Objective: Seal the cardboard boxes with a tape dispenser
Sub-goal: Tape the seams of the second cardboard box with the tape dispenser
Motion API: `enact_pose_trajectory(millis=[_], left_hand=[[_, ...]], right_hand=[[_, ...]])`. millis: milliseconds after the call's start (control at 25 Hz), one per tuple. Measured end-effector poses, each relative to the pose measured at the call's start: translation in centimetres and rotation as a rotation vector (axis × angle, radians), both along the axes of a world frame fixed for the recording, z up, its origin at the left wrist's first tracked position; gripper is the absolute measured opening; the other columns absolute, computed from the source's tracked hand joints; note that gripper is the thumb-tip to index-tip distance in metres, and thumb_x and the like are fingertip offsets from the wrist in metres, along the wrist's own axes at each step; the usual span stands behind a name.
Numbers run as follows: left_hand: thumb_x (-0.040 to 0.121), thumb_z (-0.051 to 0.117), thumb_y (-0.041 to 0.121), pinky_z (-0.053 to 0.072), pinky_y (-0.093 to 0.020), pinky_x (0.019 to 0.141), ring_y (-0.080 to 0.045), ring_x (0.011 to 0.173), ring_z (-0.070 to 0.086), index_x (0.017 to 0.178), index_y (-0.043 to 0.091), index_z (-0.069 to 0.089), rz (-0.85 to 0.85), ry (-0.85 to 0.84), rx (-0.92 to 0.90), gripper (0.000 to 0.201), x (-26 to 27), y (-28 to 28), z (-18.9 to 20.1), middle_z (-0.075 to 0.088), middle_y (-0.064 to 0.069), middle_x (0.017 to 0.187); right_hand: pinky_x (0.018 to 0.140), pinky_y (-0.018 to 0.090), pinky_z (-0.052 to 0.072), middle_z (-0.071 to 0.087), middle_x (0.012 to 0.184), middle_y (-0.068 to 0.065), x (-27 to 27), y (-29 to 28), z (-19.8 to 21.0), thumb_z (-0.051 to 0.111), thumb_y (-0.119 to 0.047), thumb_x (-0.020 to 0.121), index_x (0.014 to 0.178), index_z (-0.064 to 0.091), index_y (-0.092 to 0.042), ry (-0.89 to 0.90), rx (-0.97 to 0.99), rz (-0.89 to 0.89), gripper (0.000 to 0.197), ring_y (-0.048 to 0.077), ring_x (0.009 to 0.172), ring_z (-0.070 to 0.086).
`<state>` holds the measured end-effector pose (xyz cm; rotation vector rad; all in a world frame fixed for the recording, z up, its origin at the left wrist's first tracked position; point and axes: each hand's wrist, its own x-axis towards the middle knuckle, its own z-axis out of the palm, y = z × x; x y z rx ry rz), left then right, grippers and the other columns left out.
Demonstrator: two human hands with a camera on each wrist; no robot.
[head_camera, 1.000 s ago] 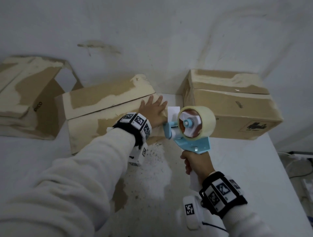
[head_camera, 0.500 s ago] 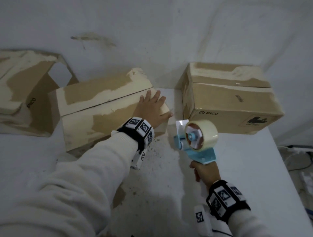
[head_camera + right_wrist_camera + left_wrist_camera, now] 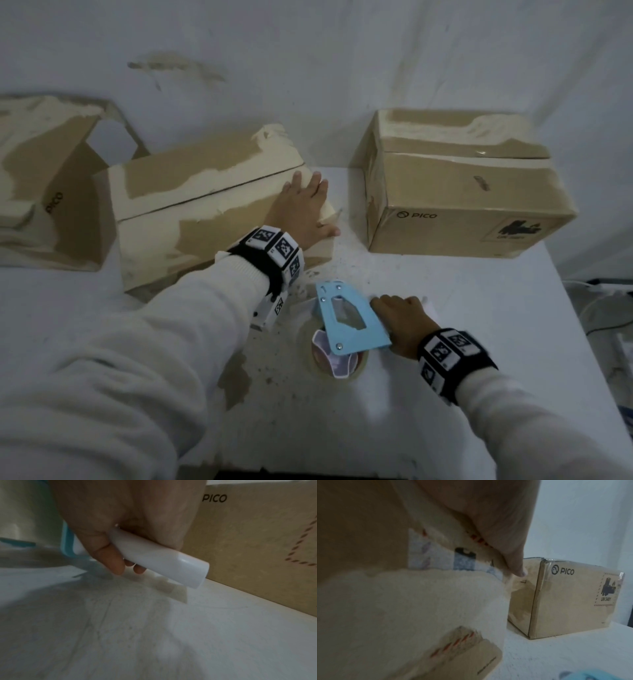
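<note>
A torn cardboard box (image 3: 191,212) lies in the middle of the white table (image 3: 445,281). My left hand (image 3: 303,209) rests flat on its right end, fingers straight, thumb (image 3: 513,555) at the corner. My right hand (image 3: 399,317) grips the white handle (image 3: 164,562) of the blue tape dispenser (image 3: 349,320), which lies tipped on its side on the table with the tape roll (image 3: 334,358) toward me. A second box marked PICO (image 3: 459,205) (image 3: 570,597) stands at the right with clear tape along its top seam.
A third, opened and torn box (image 3: 44,185) lies at the far left against the white wall. Cardboard crumbs and a brown stain (image 3: 236,380) mark the table near me. Cables (image 3: 606,308) lie beyond the table's right edge.
My right hand has lowered the tape dispenser from upright beside the middle box down onto the table, tipped on its side. The left hand has stayed on the box.
</note>
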<state>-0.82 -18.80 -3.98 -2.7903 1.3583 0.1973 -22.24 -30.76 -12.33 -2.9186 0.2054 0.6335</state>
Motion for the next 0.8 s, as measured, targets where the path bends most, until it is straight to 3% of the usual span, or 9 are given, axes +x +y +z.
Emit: enact_pose_trajectory(millis=[80,160,200,280,360,400,480,640,800], left_hand=[[0.084,0.049,0.062,0.012,-0.044,0.118,-0.035,0.145,0.003,0.150,0.010,0.008,-0.059,0.027,-0.009,0.093,0.0,0.1,0.0,0.006,-0.006,0.159],[0.083,0.051,0.060,0.008,-0.041,0.119,-0.032,0.146,0.000,0.150,0.010,0.006,-0.119,0.054,-0.029,0.095,0.0,0.3,0.1,0.003,-0.005,0.160],[0.083,0.053,0.059,0.006,-0.040,0.119,-0.030,0.147,-0.001,0.150,0.011,0.004,-0.147,0.058,-0.035,0.096,0.0,0.3,0.1,0.002,-0.005,0.160],[0.083,0.056,0.057,0.005,-0.038,0.119,-0.028,0.147,-0.001,0.150,0.009,0.001,-0.181,0.032,-0.043,0.099,-0.2,0.4,0.1,-0.001,-0.006,0.160],[0.081,0.060,0.056,0.008,-0.037,0.119,-0.026,0.146,0.002,0.150,0.008,-0.002,-0.146,0.021,-0.074,0.104,-0.4,0.4,0.2,-0.006,-0.008,0.159],[0.080,0.061,0.057,0.008,-0.037,0.118,-0.025,0.146,0.003,0.150,0.007,-0.003,-0.121,0.019,-0.091,0.107,-0.5,0.5,0.2,-0.008,-0.009,0.159],[0.077,0.057,0.064,0.006,-0.039,0.119,-0.023,0.147,0.004,0.149,0.006,-0.002,-0.096,-0.015,-0.113,0.110,-0.6,0.9,0.3,-0.003,-0.009,0.159],[0.082,0.048,0.065,0.007,-0.043,0.119,-0.021,0.147,0.011,0.149,0.009,0.018,0.069,0.024,-0.348,0.092,0.0,4.5,1.2,0.014,-0.006,0.158],[0.084,0.039,0.057,0.028,-0.046,0.113,-0.029,0.139,0.034,0.133,0.004,0.050,0.212,-0.039,-0.718,0.074,2.9,12.2,1.2,0.041,-0.015,0.146]], right_hand=[[0.080,0.045,0.042,0.060,0.103,0.005,0.9,0.5,0.2,0.074,-0.030,0.063,0.107,0.045,-0.019,-0.055,-0.063,0.097,0.053,0.030,0.095,0.059],[0.058,0.044,0.052,0.065,0.083,-0.001,1.3,0.5,-0.4,0.085,-0.033,0.030,0.094,0.043,-0.026,0.029,-0.088,0.056,0.076,0.025,0.072,0.066],[0.057,0.046,0.053,0.068,0.084,-0.001,1.4,0.4,-0.9,0.085,-0.034,0.025,0.093,0.043,-0.029,0.019,-0.109,0.041,0.080,0.025,0.073,0.067],[0.080,0.055,0.049,0.065,0.114,0.007,1.7,0.8,-0.2,0.083,-0.032,0.047,0.108,0.046,-0.027,0.018,-0.147,0.073,0.071,0.030,0.102,0.063],[0.106,0.048,0.029,0.035,0.146,0.009,1.9,0.8,0.4,0.062,-0.018,0.079,0.134,0.038,-0.022,0.006,-0.113,0.007,0.060,0.027,0.134,0.034],[0.109,0.043,0.024,0.025,0.151,0.006,1.9,0.5,0.5,0.054,-0.011,0.083,0.141,0.031,-0.021,-0.046,-0.097,-0.028,0.063,0.025,0.139,0.024],[0.105,0.040,0.026,0.029,0.148,0.008,2.5,0.4,1.6,0.050,0.002,0.079,0.140,0.034,-0.018,-0.137,0.039,-0.155,0.066,0.027,0.137,0.026],[0.077,0.026,0.032,0.059,0.103,0.016,6.3,1.6,6.3,0.050,0.001,0.077,0.102,0.062,-0.004,-0.886,0.274,-0.458,0.028,0.029,0.095,0.054],[0.090,0.029,0.034,0.058,0.117,0.012,11.5,4.9,9.8,0.042,-0.019,0.089,0.116,0.058,-0.006,-0.958,0.366,-0.393,0.033,0.025,0.110,0.050]])
